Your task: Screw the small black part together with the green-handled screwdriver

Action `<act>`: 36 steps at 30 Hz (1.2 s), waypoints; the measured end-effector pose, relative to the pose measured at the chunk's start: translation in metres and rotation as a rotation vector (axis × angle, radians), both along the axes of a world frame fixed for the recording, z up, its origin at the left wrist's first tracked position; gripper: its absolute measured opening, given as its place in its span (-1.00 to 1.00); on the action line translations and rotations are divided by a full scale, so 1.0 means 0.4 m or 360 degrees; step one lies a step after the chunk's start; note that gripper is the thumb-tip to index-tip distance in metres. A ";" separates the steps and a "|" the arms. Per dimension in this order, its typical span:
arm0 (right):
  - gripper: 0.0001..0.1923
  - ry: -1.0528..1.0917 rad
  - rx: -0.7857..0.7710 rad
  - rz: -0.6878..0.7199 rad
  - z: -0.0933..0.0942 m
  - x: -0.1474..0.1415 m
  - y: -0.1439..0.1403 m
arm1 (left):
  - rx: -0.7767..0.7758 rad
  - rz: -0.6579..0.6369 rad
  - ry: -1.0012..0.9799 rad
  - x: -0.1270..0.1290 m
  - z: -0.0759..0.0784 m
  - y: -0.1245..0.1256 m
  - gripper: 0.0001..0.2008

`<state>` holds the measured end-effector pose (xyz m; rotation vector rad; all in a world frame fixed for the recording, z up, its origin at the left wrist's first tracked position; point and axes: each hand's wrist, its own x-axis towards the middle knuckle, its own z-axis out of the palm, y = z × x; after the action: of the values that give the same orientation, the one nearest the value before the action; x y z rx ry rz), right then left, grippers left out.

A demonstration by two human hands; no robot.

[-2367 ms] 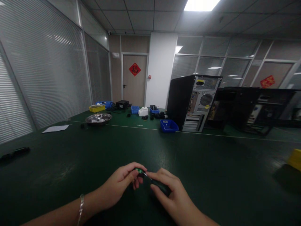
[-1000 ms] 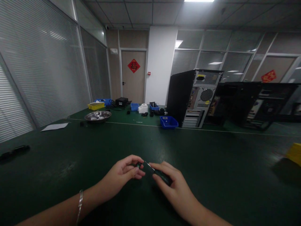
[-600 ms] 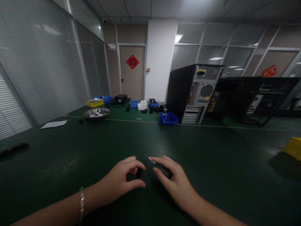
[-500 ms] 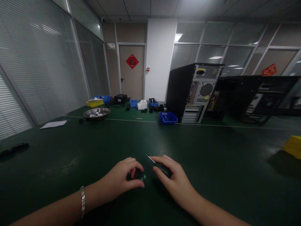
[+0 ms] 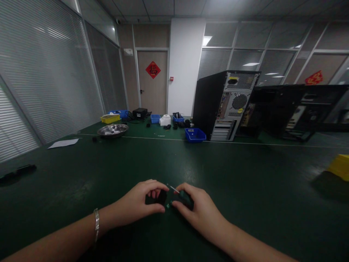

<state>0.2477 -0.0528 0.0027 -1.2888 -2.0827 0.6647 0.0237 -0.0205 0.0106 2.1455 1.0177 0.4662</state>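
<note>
My left hand (image 5: 141, 203) grips a small black part (image 5: 160, 197) with a green edge, low over the dark green table (image 5: 109, 174). My right hand (image 5: 195, 211) holds a dark-handled screwdriver (image 5: 181, 196); its thin metal tip (image 5: 172, 188) points up and left, close to the black part. The two hands almost touch at the front middle of the table. My left wrist carries a silver bracelet (image 5: 96, 225).
A black computer tower (image 5: 222, 105) stands at the back right, with a blue bin (image 5: 195, 134) before it. A metal bowl (image 5: 112, 130), a yellow tray (image 5: 110, 118), blue bins and a sheet of paper (image 5: 63, 143) lie far left. A yellow box (image 5: 339, 166) sits at right.
The screwdriver tip has come off the small part and lifted a little. My left hand has lowered the part toward the table and the hands have closed together again.
</note>
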 end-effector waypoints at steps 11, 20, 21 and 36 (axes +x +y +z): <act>-0.84 -0.0253 0.0133 0.0312 0.013 0.003 -0.012 | -0.0093 0.0098 -0.0090 0.005 -0.004 0.000 -0.58; -0.72 -0.0256 0.0080 0.0341 0.031 0.004 -0.015 | -0.0048 0.0085 -0.0116 0.005 -0.005 -0.003 -0.61; -0.72 -0.0252 0.0077 0.0344 0.031 0.005 -0.016 | -0.0040 0.0079 -0.0124 0.005 -0.006 -0.003 -0.61; -0.75 0.0461 0.0196 0.0221 0.003 -0.008 -0.015 | -0.0264 0.0092 -0.0368 0.032 -0.004 -0.027 -0.58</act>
<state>0.2445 -0.0589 0.0040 -0.9265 -1.9513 0.7242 0.0363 -0.0313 0.0092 1.8711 0.9546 0.6195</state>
